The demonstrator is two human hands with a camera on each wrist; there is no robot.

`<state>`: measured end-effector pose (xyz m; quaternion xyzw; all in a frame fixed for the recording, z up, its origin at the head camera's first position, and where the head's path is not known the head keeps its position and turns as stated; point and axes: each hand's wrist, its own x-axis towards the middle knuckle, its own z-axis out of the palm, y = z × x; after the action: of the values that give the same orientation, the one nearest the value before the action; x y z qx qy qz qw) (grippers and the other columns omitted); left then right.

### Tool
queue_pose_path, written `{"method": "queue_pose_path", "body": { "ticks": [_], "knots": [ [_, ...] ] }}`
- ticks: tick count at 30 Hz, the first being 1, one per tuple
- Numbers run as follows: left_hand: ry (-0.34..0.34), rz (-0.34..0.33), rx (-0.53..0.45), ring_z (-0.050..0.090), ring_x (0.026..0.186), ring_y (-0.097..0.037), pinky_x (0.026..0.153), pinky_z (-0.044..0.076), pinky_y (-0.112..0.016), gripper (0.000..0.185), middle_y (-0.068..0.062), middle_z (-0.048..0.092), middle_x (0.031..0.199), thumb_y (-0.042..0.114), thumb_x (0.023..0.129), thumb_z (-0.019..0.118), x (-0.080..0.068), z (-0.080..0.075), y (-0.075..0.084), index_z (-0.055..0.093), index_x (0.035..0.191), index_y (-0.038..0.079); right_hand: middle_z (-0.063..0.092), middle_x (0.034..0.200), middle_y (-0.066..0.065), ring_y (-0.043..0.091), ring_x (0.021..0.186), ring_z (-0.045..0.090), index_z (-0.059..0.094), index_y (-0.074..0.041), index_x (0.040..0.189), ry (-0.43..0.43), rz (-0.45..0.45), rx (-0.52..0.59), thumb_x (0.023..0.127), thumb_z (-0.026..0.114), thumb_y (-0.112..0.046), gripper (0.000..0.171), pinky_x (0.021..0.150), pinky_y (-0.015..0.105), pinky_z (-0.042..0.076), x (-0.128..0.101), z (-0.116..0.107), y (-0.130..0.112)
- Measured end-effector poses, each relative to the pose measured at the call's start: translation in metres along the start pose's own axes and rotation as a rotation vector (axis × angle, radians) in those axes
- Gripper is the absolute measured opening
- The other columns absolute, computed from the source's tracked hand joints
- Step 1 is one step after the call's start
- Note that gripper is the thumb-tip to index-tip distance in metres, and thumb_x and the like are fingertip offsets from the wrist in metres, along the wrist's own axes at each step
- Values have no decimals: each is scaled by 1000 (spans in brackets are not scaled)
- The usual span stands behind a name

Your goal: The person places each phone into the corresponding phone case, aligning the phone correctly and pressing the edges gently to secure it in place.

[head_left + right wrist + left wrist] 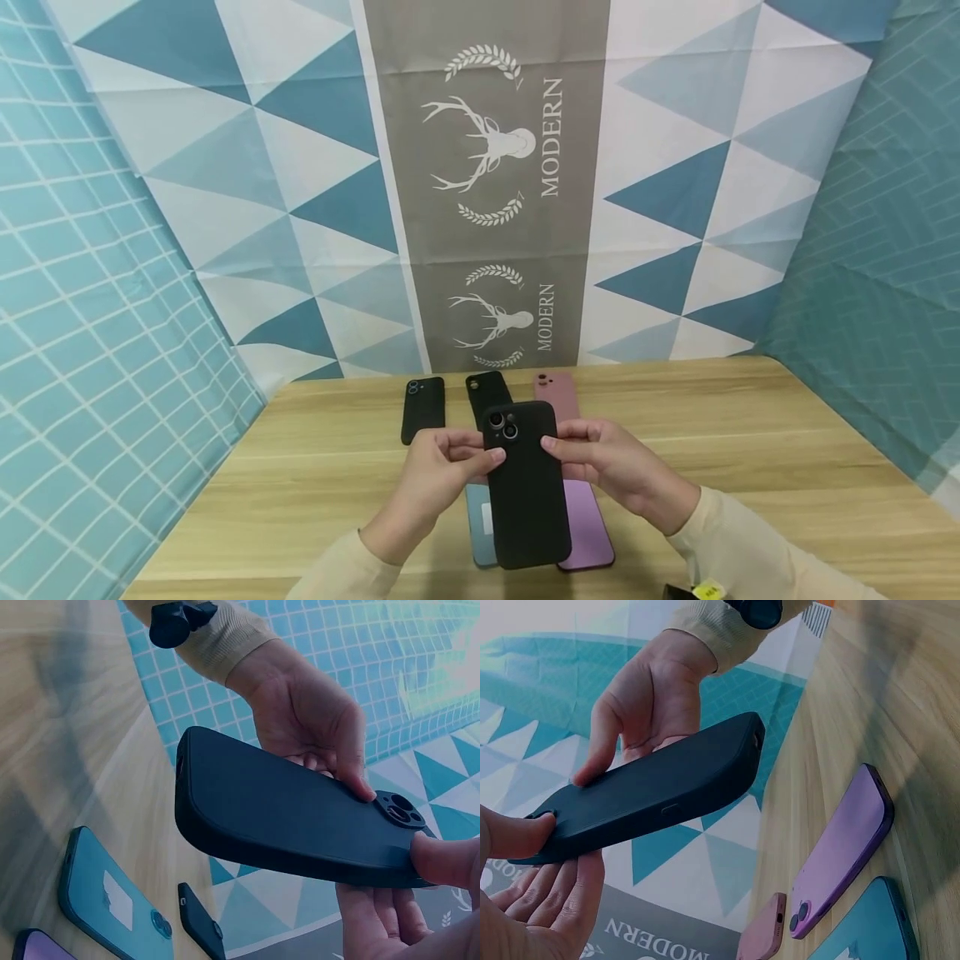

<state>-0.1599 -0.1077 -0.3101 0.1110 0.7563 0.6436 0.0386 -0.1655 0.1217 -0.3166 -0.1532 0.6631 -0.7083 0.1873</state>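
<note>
Both hands hold a phone in a black case [528, 500] above the table, its back and two camera lenses facing me. My left hand [435, 475] pinches the upper left edge, thumb on the back; my right hand [626, 471] pinches the opposite edge the same way. The left wrist view shows the phone [660, 780] from the side, tilted, with a side button. In the right wrist view, the thumbs press the back near the camera cutout [401, 810]. Beneath it on the table lie a blue phone [480, 525] with a white patch and a purple phone [588, 525], both partly hidden.
Farther back on the wooden table [712, 417] lie a black phone [423, 408], a second black phone [487, 396] and a pink phone [555, 387], the latter two partly covered. Patterned cloth [495, 183] hangs behind the table. A small black object with a yellow label [708, 590] sits by the right sleeve.
</note>
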Motion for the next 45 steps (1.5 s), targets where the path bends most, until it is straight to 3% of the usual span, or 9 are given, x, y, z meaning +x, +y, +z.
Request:
{"method": "queue_pose_path", "body": {
  "ticks": [6,13,22,28,34,39,45],
  "knots": [
    [-28,-9,-11,74,76,-17,76,61,-34,30,-20,75,93,12,83,74,-1,0,-1,69,104,-9,71,96,-9,7,92,68,64,-3,112,36,-5,-22,92,64,-24,29,89,23,54,3,1,-2],
    [-77,-5,16,73,77,-16,74,61,-33,27,-20,74,94,11,84,73,-3,1,-3,69,103,-8,72,86,-11,5,85,69,67,-2,103,109,-66,-91,91,67,-21,23,86,26,56,3,3,0],
    [-144,24,67,72,80,-14,77,61,-34,27,-19,74,95,14,85,72,1,-2,-1,69,103,-6,73,85,-12,5,82,70,68,-2,104,118,-75,-66,91,66,-19,21,83,24,56,2,2,1],
    [-86,89,122,72,78,-15,74,60,-24,27,-18,74,93,15,84,74,1,-3,1,69,101,-4,74,87,-11,6,84,70,69,-3,103,89,-61,-45,89,68,-19,21,85,27,56,1,4,4],
    [-29,74,122,70,72,-11,69,59,-22,23,-18,74,88,10,83,74,-1,-2,0,70,99,-5,73,93,-8,8,88,70,66,0,108,48,-49,-24,89,69,-20,28,86,28,57,0,7,8],
    [8,61,93,73,75,-17,68,60,-26,23,-20,74,89,7,82,74,-2,-2,-1,71,101,-7,71,100,-5,9,94,69,63,3,112,27,-33,-41,92,65,-25,35,90,28,56,1,8,6],
    [0,39,86,73,77,-18,69,61,-29,24,-20,75,90,8,82,74,-3,-3,-2,71,101,-6,70,106,-4,9,97,68,59,5,120,44,-11,-58,94,62,-30,44,93,28,54,4,8,4]
  ]
}}
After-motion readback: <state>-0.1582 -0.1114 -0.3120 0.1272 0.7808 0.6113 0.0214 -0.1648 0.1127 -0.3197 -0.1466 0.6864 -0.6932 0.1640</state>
